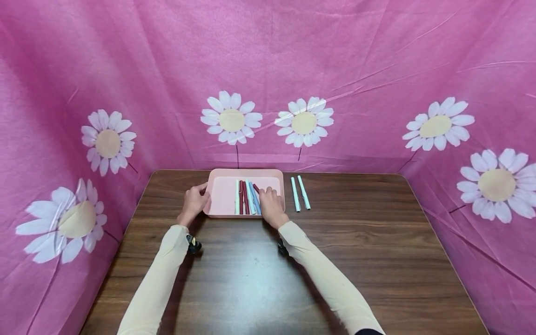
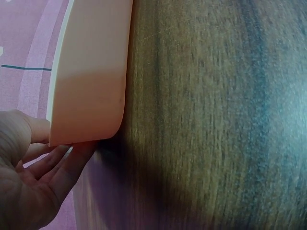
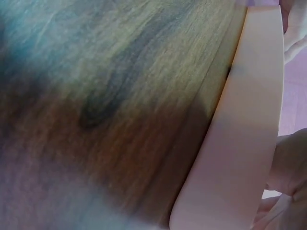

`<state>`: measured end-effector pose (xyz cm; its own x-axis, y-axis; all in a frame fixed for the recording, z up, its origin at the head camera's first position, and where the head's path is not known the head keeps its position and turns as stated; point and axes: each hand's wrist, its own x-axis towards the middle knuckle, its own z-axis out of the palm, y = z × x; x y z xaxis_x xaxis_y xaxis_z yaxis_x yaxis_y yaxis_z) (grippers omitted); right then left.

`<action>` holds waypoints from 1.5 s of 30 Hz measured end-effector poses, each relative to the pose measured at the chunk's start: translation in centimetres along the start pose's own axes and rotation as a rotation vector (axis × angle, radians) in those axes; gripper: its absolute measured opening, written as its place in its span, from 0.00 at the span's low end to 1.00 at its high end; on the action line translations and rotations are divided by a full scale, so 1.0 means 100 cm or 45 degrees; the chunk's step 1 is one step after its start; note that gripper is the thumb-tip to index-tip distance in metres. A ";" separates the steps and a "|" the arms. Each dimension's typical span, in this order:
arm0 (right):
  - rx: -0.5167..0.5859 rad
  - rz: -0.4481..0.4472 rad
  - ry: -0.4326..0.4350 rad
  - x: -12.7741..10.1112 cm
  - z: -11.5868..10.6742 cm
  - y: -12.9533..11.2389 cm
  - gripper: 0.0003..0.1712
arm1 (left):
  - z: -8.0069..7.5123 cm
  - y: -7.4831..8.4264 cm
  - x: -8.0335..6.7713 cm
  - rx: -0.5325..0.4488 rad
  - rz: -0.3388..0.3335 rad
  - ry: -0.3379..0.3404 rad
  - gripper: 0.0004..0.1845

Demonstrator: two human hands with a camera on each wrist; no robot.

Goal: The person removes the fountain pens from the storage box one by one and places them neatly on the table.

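Two cream sleeves are reaching up from the near edge across the dark wood table (image 1: 335,260), each wearing a small wrist camera. The left hand (image 1: 194,201) is resting at the tray's nine o'clock side; in the left wrist view its fingers (image 2: 57,165) are lying fairly straight against the rounded corner of the pink tray (image 2: 91,72), thumb on the rim, steadying more than clamping. The right hand (image 1: 271,204) is sitting inside the tray (image 1: 224,195) toward its five o'clock corner, fingers curled down onto the pens; whether they are pinching one or only pressing on them I cannot tell.

The row of pens (image 1: 247,197) is lying side by side in the tray's right half, pointing twelve to six: white, dark red and light blue barrels. Two pale teal pens (image 1: 300,193) are lying on the table at the tray's three o'clock, just beside it and apart from each other.

The pens look light, stiff and smooth, so they are likely rolling easily; pinching one across the middle of its barrel seems safest. The tray looks like thin, light plastic, prone to sliding, best held by the rim at opposite sides.
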<state>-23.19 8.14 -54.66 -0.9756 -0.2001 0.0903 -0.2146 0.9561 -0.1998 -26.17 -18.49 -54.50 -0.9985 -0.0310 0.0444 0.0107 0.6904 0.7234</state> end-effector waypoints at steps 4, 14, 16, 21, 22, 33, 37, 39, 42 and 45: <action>-0.019 0.006 0.008 -0.001 0.000 0.000 0.10 | 0.000 0.001 0.000 0.007 -0.005 -0.004 0.25; 0.035 -0.036 0.113 0.000 0.002 0.005 0.06 | 0.001 0.003 -0.001 0.009 -0.003 0.009 0.25; 0.041 -0.052 0.141 0.000 0.002 0.006 0.07 | 0.001 0.003 -0.001 0.009 0.000 0.008 0.25; 0.024 -0.130 0.244 0.001 -0.001 0.008 0.08 | 0.000 0.004 -0.001 0.004 -0.006 0.004 0.24; 0.017 -0.149 0.260 0.001 -0.002 0.009 0.09 | 0.000 0.004 -0.002 0.003 -0.008 0.005 0.24; 0.082 -0.170 0.362 0.001 -0.014 0.023 0.13 | 0.000 0.004 -0.001 0.027 -0.005 0.024 0.25; 0.111 -0.132 0.361 0.001 -0.018 0.026 0.12 | 0.001 0.003 -0.001 0.038 0.002 0.018 0.25; 0.128 -0.111 0.361 0.001 -0.019 0.027 0.12 | 0.000 0.003 -0.001 0.038 0.004 0.018 0.25; 0.179 -0.077 0.354 0.001 -0.022 0.029 0.13 | 0.000 0.003 -0.001 0.039 0.002 0.025 0.25; 0.221 -0.043 0.344 0.001 -0.024 0.031 0.15 | 0.000 0.004 -0.001 0.047 -0.004 0.026 0.25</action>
<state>-23.81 11.60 -52.89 -0.9252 -0.1449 0.3507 -0.2742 0.8942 -0.3539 -26.03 -18.21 -54.19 -0.9973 -0.0476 0.0567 0.0055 0.7164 0.6977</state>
